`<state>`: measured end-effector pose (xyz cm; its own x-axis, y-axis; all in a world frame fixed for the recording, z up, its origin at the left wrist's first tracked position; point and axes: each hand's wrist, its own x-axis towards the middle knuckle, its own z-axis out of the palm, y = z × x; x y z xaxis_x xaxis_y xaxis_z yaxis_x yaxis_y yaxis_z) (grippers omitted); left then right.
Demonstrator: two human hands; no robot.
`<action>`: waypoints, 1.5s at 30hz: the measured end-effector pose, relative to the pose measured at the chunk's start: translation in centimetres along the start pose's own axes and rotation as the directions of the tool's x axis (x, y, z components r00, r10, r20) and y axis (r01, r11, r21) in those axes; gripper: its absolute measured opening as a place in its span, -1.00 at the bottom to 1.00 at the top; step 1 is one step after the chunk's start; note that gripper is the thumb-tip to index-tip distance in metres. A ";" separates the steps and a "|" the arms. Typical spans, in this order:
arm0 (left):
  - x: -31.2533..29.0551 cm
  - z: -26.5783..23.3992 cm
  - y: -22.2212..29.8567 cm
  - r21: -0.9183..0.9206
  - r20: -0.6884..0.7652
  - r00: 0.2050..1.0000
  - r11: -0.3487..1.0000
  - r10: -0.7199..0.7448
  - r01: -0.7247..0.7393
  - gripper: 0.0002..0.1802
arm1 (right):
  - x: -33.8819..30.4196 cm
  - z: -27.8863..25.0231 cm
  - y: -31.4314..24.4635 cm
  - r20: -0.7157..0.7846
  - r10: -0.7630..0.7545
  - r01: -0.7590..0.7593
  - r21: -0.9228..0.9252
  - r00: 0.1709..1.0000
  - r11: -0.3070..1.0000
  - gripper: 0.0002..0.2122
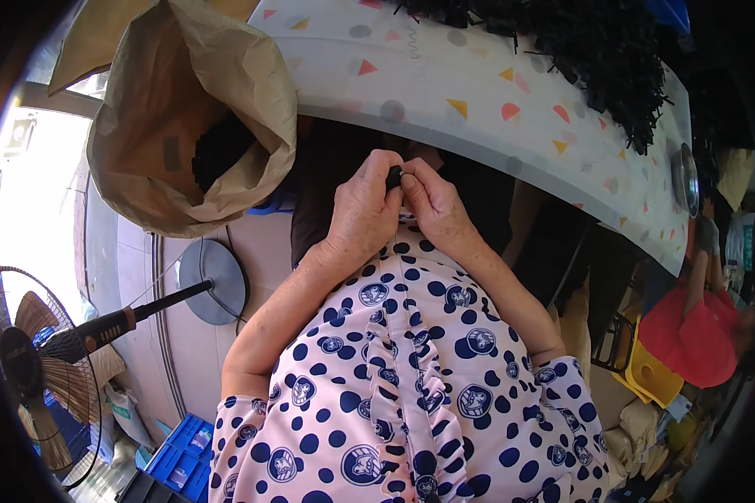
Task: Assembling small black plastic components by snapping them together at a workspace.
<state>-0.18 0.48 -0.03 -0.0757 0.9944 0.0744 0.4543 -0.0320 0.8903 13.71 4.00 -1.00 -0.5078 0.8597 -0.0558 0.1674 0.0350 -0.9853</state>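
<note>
In front of my chest, just short of the table's near edge, both hands meet. My left hand [367, 199] is closed with a small black piece [393, 177] between thumb and fingers. My right hand [429, 198] pinches at the same spot, fingertips touching the piece's right end, where a tiny light-coloured bit shows. What exactly the piece is, I cannot make out. On the table [470, 92], under a patterned cloth, a big heap of small black pieces [600, 59] lies at the far right. To the left, a large brown paper sack [260, 159] stands with its mouth gaping and black pieces [224, 151] inside.
A standing fan [46, 360] with a round base [214, 281] is at the left, above blue crates [180, 457]. A metal bowl [686, 180] sits at the table's right edge. Another person in red [688, 335] is at the right, beside a yellow chair [658, 377].
</note>
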 end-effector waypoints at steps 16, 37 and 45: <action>0.6 -2.0 0.6 -0.872 0.353 0.905 0.268 -0.237 0.411 -0.61 | -0.1 -2.0 0.1 0.005 0.088 -0.078 0.514 0.996 0.854 -0.82; 0.6 -0.9 0.9 -0.342 0.284 0.959 0.932 -0.017 0.118 -0.58 | 1.3 -2.6 0.4 0.011 0.084 -0.083 0.293 0.996 0.953 -0.82; 0.2 -0.9 0.7 -0.291 0.071 0.997 0.955 -0.043 0.062 -0.61 | -0.1 -1.0 -2.4 0.030 0.180 -0.174 0.440 0.983 0.881 -0.62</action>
<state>-0.63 0.57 1.03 -0.0322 0.9995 0.0037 0.1703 0.0019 0.9854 14.25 4.35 1.59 -0.4944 0.8364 -0.2368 -0.1362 -0.3436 -0.9292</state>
